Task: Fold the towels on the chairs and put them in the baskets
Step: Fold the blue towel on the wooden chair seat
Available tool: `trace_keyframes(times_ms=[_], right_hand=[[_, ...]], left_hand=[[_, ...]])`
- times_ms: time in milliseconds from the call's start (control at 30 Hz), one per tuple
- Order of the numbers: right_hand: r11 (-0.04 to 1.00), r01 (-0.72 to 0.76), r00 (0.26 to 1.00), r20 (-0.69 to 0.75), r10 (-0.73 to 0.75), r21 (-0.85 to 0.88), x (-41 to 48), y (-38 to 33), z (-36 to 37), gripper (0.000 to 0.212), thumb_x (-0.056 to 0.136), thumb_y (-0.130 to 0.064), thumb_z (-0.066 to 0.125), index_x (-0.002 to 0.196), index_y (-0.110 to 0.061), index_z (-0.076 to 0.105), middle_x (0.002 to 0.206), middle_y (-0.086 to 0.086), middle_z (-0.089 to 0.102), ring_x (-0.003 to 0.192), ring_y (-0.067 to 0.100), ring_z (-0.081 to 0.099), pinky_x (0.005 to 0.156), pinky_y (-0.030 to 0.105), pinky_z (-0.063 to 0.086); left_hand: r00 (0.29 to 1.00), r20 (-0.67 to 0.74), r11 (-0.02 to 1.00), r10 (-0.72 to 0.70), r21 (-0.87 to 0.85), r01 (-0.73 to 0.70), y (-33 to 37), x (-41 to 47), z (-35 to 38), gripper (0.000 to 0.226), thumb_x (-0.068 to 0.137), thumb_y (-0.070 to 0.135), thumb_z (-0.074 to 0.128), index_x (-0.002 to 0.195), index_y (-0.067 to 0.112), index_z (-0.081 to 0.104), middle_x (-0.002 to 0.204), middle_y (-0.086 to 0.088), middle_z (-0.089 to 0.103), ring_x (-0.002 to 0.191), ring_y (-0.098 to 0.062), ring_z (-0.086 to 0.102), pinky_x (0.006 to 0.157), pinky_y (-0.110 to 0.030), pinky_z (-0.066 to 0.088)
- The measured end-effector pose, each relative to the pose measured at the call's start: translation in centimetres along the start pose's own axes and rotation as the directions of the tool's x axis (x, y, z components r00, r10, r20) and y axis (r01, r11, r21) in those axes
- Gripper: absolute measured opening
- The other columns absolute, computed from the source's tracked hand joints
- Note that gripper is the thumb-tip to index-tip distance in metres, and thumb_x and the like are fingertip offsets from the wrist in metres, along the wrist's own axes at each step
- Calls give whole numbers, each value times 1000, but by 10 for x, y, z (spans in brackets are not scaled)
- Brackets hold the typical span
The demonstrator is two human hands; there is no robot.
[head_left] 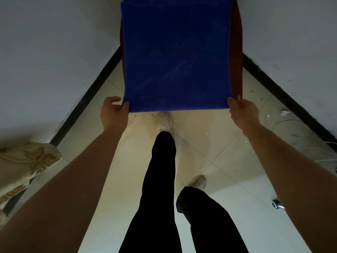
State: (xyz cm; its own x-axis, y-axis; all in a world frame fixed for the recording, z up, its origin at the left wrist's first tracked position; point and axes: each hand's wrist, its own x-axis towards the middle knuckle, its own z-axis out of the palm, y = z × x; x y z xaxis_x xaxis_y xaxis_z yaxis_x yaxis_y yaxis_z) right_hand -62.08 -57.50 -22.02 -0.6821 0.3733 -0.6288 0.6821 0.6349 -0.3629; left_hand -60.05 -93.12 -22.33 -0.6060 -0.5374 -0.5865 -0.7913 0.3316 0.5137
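One blue towel (175, 57), two hands (114, 114) (243, 111) pinching corners

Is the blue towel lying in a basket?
No, the blue towel lies spread over a chair, its near corners pinched by the left hand and right hand.

- Both arms stretched forward, forearms bare.
- left hand (114, 114) pinches near-left corner of the towel (175, 57).
- right hand (243, 112) pinches near-right corner, fingers curled.
- Left leg stepped ahead.
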Motion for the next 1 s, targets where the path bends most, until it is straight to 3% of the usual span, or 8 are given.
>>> trace_keyframes(times_ms=[133,233,433,500,633,767,900,1000], right_hand=[[970,-132,979,126,160,-202,3,17,11,54,99,-53,42,80,-8,65,83,12,74,81,27,73,81,45,59],[954,-296,948,135,289,40,-1,17,17,41,99,-46,53,79,-12,64,85,8,76,85,22,75,85,41,61],[675,-541,840,281,465,502,-23,12,5,18,92,-24,71,97,-8,65,92,10,75,83,15,75,75,28,61],[585,-553,830,333,448,593,-29,5,-6,22,90,-21,73,106,-9,66,96,9,76,81,14,74,68,24,60],[420,-503,858,377,348,756,-28,-23,-33,31,90,-24,73,117,-12,64,103,9,76,73,9,73,58,19,55],[266,-471,878,418,232,841,4,-66,-54,25,96,-18,66,117,-7,62,98,13,73,66,11,72,53,18,55],[291,-407,912,365,187,866,48,-115,-65,6,97,-17,64,99,-12,65,73,3,73,64,9,72,52,19,55],[326,-356,932,309,189,876,78,-144,-66,5,97,-15,63,99,-11,66,82,4,73,67,10,72,57,20,56]], left_hand=[[973,17,972,-228,65,227,-9,-1,9,45,82,18,74,122,17,53,108,-5,63,86,-21,67,80,-39,59],[909,54,900,-413,-131,417,-11,-2,13,48,82,8,77,124,9,55,111,-11,60,79,-21,65,79,-34,60],[838,119,801,-533,-250,544,-16,-14,4,23,84,1,72,101,11,60,96,-13,64,73,-21,64,56,-25,50],[833,128,789,-538,-273,551,-8,-18,-4,12,87,1,66,91,11,61,93,-12,67,68,-17,64,53,-24,46],[858,158,722,-489,-479,500,24,-7,-20,30,89,7,65,118,15,63,105,-6,68,78,-11,66,58,-24,50],[890,225,605,-396,-665,438,77,16,-29,23,88,5,68,110,13,63,105,-6,69,91,-16,68,63,-22,56],[914,274,625,-300,-667,406,127,60,-23,3,91,2,63,94,2,64,106,-13,65,85,-17,65,59,-17,55],[918,316,586,-239,-707,396,157,96,-16,6,94,3,59,98,3,63,101,-11,65,85,-16,64,71,-22,60]])
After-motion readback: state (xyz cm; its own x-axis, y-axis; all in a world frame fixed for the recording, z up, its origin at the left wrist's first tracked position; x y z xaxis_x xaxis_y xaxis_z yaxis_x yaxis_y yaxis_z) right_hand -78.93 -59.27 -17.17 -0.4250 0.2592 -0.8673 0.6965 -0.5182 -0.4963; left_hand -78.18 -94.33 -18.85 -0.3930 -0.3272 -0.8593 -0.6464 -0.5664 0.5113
